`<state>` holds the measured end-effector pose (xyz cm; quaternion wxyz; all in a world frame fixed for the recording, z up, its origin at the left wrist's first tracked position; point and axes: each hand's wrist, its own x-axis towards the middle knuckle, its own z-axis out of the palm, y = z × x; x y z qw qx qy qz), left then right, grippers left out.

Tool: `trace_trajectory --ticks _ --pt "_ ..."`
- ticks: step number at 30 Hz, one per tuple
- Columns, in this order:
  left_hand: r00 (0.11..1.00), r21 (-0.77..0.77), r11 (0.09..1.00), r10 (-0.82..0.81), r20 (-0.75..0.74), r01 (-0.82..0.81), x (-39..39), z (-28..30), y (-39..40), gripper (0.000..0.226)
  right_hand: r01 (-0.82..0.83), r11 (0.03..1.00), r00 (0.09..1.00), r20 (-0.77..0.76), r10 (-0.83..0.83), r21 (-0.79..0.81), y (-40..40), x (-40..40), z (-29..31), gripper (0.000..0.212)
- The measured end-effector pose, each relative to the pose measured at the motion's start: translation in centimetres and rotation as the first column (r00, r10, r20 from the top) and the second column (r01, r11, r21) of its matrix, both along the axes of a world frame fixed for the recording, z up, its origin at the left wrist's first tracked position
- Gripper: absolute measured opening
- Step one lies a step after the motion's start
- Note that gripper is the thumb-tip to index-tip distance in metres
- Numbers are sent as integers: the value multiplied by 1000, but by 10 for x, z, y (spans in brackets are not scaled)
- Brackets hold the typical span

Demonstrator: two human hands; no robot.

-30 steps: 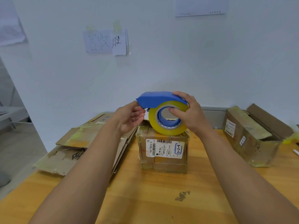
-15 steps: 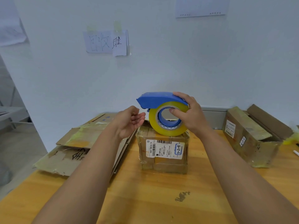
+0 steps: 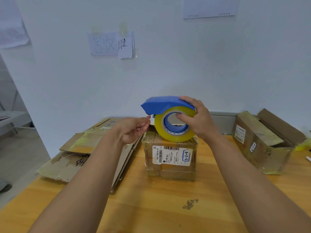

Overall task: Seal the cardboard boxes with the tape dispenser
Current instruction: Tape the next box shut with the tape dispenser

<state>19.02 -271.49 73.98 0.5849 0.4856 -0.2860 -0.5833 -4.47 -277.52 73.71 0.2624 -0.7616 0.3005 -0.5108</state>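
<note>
A small cardboard box with a white shipping label stands in the middle of the wooden table. On its top rests a blue tape dispenser carrying a yellow tape roll. My right hand grips the dispenser, fingers over the blue cover and thumb in the roll's core. Just left of the roll is my left hand, palm turned up and fingers loosely bent, its fingertips close under the dispenser's front edge. Whether they hold a tape end cannot be told.
Flattened cardboard sheets lie stacked at the table's left edge. A second cardboard box with open flaps sits at the right, near the wall. The wooden table stretches toward me. Paper notes hang on the white wall.
My left hand has drawn back from the dispenser's front, moving left and down, and its fingers have loosened. The right hand and dispenser have stayed on the box.
</note>
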Motion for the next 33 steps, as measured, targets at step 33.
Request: trace_trajectory --ticks 33 --pt "986 -191 977 115 117 -91 -12 -3 -15 20 21 989 997 -75 -32 -146 -14 8 24 55"
